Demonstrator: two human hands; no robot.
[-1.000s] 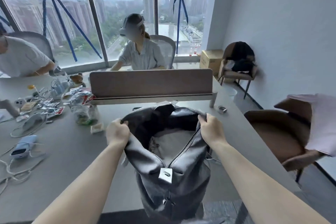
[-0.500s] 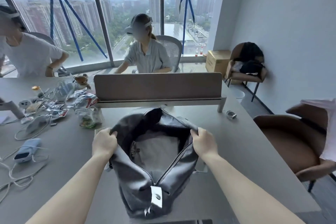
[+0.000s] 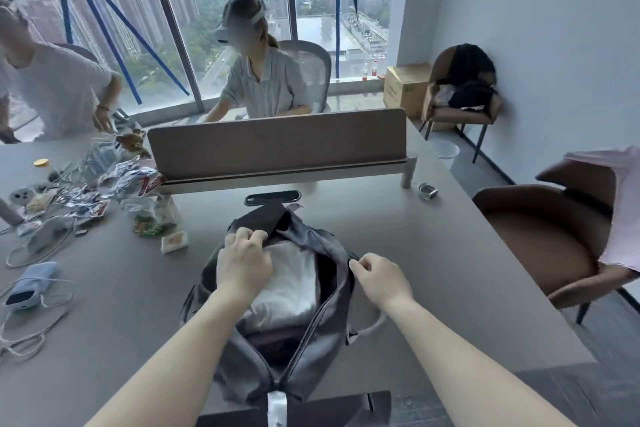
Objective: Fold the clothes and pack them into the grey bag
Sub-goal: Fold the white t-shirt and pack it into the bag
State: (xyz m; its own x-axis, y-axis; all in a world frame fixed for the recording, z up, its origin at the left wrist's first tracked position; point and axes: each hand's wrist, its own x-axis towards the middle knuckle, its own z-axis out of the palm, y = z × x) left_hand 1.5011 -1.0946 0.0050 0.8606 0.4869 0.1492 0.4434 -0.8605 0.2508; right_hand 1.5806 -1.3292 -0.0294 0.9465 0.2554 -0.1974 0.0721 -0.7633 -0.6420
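Note:
The grey bag (image 3: 311,367) lies on the grey table in front of me with its zip open. Inside it lies a folded white garment (image 3: 294,284), with a dark reddish one (image 3: 277,340) nearer to me. My left hand (image 3: 244,263) reaches over the opening and grips the bag's far left rim. My right hand (image 3: 379,276) pinches the right rim of the opening. A pink garment (image 3: 623,208) hangs over the back of the brown chair on the right.
A brown divider panel (image 3: 277,146) crosses the table (image 3: 433,270) behind the bag. Wrappers, cables and a blue device (image 3: 31,284) clutter the left side. Two people sit beyond the divider and at far left. Brown chairs (image 3: 540,246) stand on the right.
The bag has sunk flatter on the table. My left hand has moved from the left rim across the opening to the far rim. White and dark clothes now show inside.

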